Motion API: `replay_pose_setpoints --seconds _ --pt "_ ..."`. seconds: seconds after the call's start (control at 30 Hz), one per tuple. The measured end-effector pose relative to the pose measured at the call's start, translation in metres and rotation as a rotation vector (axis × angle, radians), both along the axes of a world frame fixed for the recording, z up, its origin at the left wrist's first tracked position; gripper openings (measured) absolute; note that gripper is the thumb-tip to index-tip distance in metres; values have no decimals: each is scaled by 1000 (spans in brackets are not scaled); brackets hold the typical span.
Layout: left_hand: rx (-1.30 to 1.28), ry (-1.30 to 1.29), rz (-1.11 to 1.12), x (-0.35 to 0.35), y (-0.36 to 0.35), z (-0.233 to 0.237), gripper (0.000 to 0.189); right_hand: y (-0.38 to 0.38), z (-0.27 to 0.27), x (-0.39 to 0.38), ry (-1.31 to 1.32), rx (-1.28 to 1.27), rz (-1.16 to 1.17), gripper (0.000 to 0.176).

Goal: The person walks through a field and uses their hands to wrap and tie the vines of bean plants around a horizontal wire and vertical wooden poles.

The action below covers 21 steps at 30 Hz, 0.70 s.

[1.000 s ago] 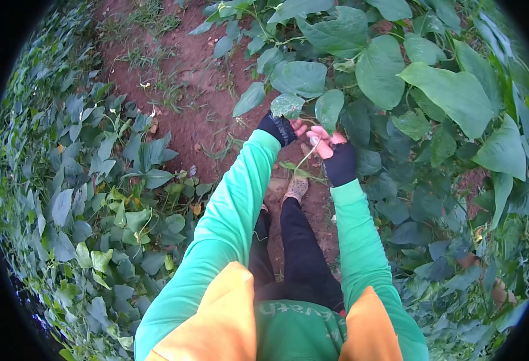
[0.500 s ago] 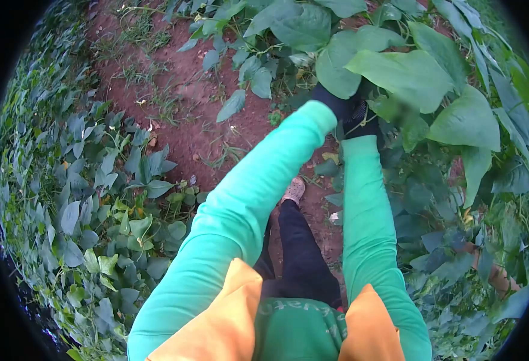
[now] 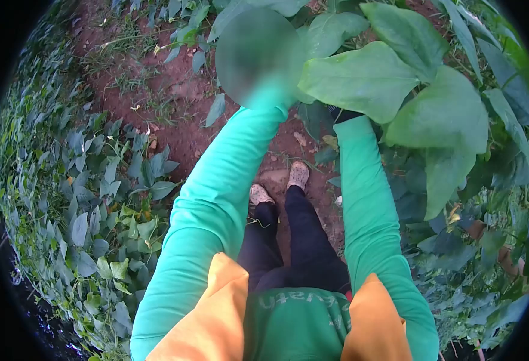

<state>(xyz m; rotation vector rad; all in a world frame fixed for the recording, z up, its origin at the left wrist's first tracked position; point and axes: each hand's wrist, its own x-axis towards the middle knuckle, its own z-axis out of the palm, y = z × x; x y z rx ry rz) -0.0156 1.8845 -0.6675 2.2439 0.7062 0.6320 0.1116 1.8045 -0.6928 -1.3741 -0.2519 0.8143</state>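
My left arm in its green sleeve (image 3: 216,162) reaches forward over the soil. A round blurred patch covers my left hand, so its fingers and anything in them cannot be made out. Under a broad green leaf (image 3: 360,78), only the dark glove cuff of my right hand (image 3: 344,115) shows; the fingers are hidden behind the foliage. Another large leaf (image 3: 448,114) hangs over the right wrist, close to the camera. Vine leaves (image 3: 333,30) surround both hands.
Reddish soil (image 3: 180,90) with tufts of grass runs between the plant rows. Dense leafy vines (image 3: 78,228) grow along the left, and more foliage (image 3: 457,253) crowds the right. My speckled clogs (image 3: 298,173) stand on the soil below.
My left hand has moved left and apart from the right hand, into the blurred patch. The large leaves have shifted over my right hand. Both clogs now show.
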Motion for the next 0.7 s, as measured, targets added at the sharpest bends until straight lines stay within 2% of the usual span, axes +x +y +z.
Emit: replay_pose_setpoints --seconds 0.1,0.17,0.2,0.27,0.3,0.33,0.37,0.43,0.5,0.57,0.6,0.63,0.67,0.7 --pt "37 130 94 -8 -8 4 46 -8 10 -2 -63 -21 -22 36" --pt "234 -14 347 -2 -12 3 36 -31 22 -8 -192 -70 -57 38" --pt "219 -51 376 -6 -15 0 35 -48 31 -14 -268 -102 -66 39" --pt "8 177 421 -22 -18 21 33 -85 44 -35 -382 -173 -31 40" --pt "-185 440 427 -28 -16 42 32 -104 50 -52 -423 -207 29 41" --pt "211 -234 561 -29 -14 0 21 -117 55 -69 -455 -232 85 42" --pt "213 -237 560 -33 -20 6 21 -122 60 -87 -474 -242 131 43" --pt "-410 -335 435 -52 -49 32 14 -112 67 -110 -409 -174 155 41" --pt "-392 -479 314 -62 -77 29 9 -96 82 -121 -344 -99 175 39" --pt "-668 -295 232 -78 -101 27 18 -68 111 -112 55 157 -11 43" --pt "-450 -418 105 -80 -105 19 19 -63 119 -101 155 160 44 46" --pt "-454 -419 84 -78 -111 11 19 -67 121 -94 46 139 192 47" --pt "-609 -510 142 -75 -116 6 20 -71 123 -86 -73 129 330 48" --pt "-678 -554 143 -70 -120 11 24 -72 158 -94 21 69 329 47"
